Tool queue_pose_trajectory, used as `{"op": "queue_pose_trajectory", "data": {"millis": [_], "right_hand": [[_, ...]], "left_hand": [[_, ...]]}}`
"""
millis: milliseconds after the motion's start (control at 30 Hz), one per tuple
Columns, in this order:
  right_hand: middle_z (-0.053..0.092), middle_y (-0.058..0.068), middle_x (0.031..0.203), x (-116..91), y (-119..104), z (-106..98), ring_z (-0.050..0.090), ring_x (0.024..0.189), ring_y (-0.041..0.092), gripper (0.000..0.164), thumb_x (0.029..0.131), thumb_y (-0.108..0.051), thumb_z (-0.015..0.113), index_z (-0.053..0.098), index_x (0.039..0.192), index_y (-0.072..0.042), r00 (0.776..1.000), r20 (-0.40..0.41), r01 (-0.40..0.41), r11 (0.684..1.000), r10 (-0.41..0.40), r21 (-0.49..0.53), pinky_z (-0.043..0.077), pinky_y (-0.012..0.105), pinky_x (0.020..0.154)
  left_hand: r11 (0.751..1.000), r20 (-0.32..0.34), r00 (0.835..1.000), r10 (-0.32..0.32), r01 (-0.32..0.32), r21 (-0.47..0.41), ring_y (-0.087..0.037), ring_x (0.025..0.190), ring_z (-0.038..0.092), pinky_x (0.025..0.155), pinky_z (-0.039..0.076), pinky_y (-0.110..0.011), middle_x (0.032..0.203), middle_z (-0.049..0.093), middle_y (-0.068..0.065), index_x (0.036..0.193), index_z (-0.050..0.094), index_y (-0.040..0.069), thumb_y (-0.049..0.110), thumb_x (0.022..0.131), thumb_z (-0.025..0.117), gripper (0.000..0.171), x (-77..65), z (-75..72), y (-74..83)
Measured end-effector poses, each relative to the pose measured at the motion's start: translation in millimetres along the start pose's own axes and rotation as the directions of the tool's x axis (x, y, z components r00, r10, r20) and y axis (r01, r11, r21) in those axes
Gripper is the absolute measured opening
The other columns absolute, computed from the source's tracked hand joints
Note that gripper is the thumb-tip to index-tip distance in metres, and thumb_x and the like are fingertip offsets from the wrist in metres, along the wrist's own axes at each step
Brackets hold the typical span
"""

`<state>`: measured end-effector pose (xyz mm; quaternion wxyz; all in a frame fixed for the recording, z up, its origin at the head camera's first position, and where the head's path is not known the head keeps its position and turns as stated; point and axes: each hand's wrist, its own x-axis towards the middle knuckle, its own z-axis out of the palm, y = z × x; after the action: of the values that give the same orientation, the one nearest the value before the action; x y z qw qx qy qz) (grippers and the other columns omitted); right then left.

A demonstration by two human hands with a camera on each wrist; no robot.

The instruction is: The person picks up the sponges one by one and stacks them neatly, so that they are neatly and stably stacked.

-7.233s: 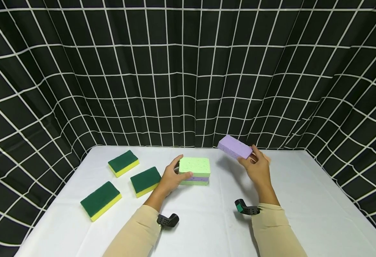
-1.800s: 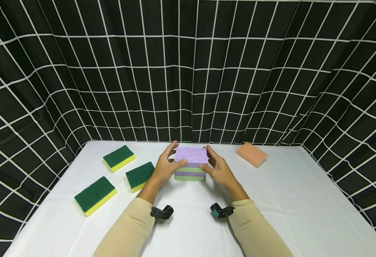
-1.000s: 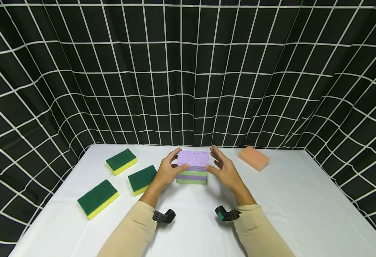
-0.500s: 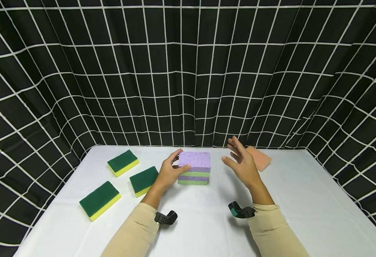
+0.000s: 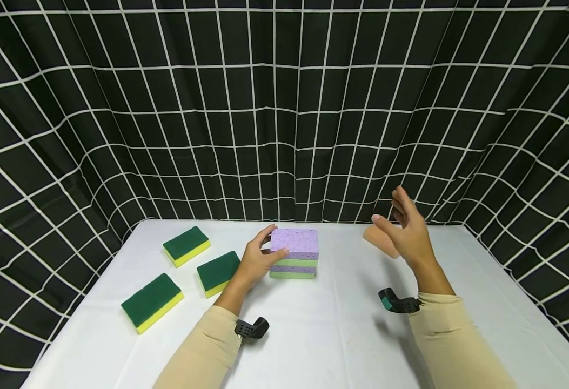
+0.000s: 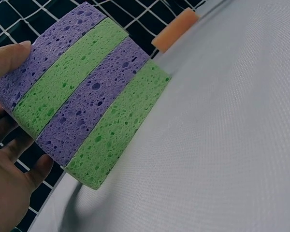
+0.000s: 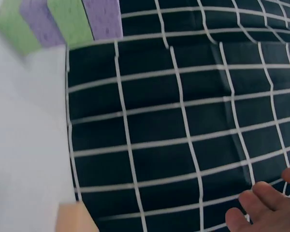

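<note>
While gripping the stack (image 5: pixel 296 254) with the left hand (image 5: pixel 256 261) in the head view, holding the right hand (image 5: pixel 409 231) raised, fingers extended, partly hiding the orange sponge (image 5: pixel 379 242). Pointing the stack's long axis left-right on the table (image 5: pixel 313 335), right of three scourers (image 5: pixel 218 270). Left wrist view: touching the purple top layer (image 6: pixel 53 53) with the thumb (image 6: pixel 12 57). Right wrist view: holding fingertips (image 7: pixel 250 199) apart from the orange sponge.

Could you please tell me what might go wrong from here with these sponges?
The stack is four sponges high, so an uneven pull from the left hand could shift its layers.
The orange sponge lies near the far table edge, so the right hand might push it over.
One green-and-yellow sponge lies beside the left forearm and could get nudged.
</note>
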<state>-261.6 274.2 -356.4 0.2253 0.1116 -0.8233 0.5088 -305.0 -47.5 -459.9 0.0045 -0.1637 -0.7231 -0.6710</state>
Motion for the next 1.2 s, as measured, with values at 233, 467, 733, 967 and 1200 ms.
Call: {"op": "queue_pose_trajectory", "data": {"millis": [233, 467, 733, 967, 1200], "right_hand": [[0.021, 0.012, 0.156, 8.5, 7.1, -19.5, 0.021, 0.142, 0.027, 0.085, 0.092, -0.029, 0.066, 0.013, 0.156, -0.015, 0.995, -0.072, -0.074, 0.994, 0.068, -0.082, 0.018, 0.042, 0.114], [0.018, 0.014, 0.157, 10.1, 16.1, -27.9, 0.018, 0.142, 0.032, 0.087, 0.092, -0.033, 0.066, 0.01, 0.156, -0.013, 0.99, -0.091, -0.122, 0.986, 0.112, -0.114, 0.017, 0.047, 0.113], [0.01, 0.016, 0.158, 14.4, 30.7, -34.9, 0.01, 0.143, 0.034, 0.09, 0.093, -0.036, 0.063, 0.004, 0.156, -0.011, 0.981, -0.077, -0.188, 0.976, 0.18, -0.11, 0.011, 0.047, 0.114], [0.004, 0.018, 0.158, 13.3, 54.0, -35.9, 0.004, 0.143, 0.039, 0.095, 0.091, -0.045, 0.062, 0.001, 0.156, -0.013, 0.953, -0.076, -0.302, 0.94, 0.294, -0.159, 0.011, 0.061, 0.11], [-0.003, 0.021, 0.158, 8.0, 79.1, -32.6, -0.005, 0.142, 0.041, 0.097, 0.092, -0.043, 0.062, -0.003, 0.154, -0.007, 0.94, -0.012, -0.34, 0.929, 0.342, -0.146, 0.005, 0.061, 0.11]], "left_hand": [[1.0, -0.003, 1.0, -0.008, 0.008, 0.005, -0.033, 0.1, 0.058, 0.089, 0.049, -0.041, 0.138, 0.047, -0.016, 0.148, 0.038, 0.012, 0.015, 0.084, 0.076, 0.075, 1.5, -1.0, -0.1], [1.0, 0.001, 1.0, 0.008, -0.008, 0.011, -0.033, 0.102, 0.057, 0.09, 0.048, -0.043, 0.139, 0.045, -0.018, 0.149, 0.037, 0.009, 0.016, 0.085, 0.076, 0.076, 1.6, -0.6, -0.6], [1.0, 0.011, 1.0, 0.004, -0.004, 0.003, -0.033, 0.101, 0.059, 0.088, 0.05, -0.04, 0.14, 0.045, -0.019, 0.149, 0.035, 0.008, 0.016, 0.085, 0.076, 0.077, 3.1, -0.7, -1.0], [1.0, 0.026, 1.0, -0.008, 0.009, -0.015, -0.032, 0.1, 0.059, 0.087, 0.05, -0.04, 0.14, 0.042, -0.022, 0.151, 0.03, 0.006, 0.012, 0.086, 0.074, 0.078, 2.7, -1.2, 2.3], [0.999, 0.017, 1.0, -0.003, 0.004, -0.033, -0.033, 0.099, 0.06, 0.086, 0.051, -0.038, 0.136, 0.048, -0.018, 0.149, 0.036, 0.01, 0.012, 0.085, 0.075, 0.075, 1.1, 0.3, 2.4]]}}
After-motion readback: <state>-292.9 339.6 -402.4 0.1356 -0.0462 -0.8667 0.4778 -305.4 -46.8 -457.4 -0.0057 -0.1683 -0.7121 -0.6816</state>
